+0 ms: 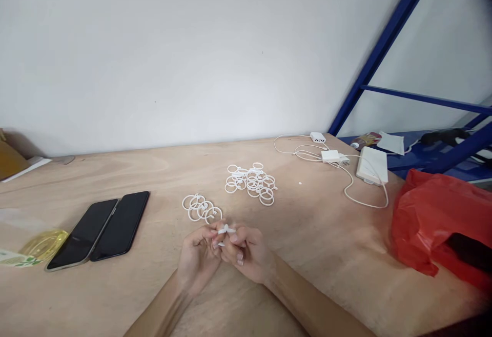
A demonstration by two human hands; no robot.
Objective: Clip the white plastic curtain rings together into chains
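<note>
Both my left hand (200,257) and my right hand (248,255) are closed around one small white plastic ring (226,230), held low over the table's front middle. Fingers cover most of the ring; a small tab shows at its top. Just beyond my left hand lies a small group of white rings (200,207) with little clips on them. A larger pile of the same white rings (251,180) rests farther back, slightly to the right.
Two dark phones (103,229) lie side by side on the left, near a yellow roll (44,244). White cables and a charger (330,156) sit at the back right beside a white box (372,165). A red plastic bag (426,219) stands at the right edge.
</note>
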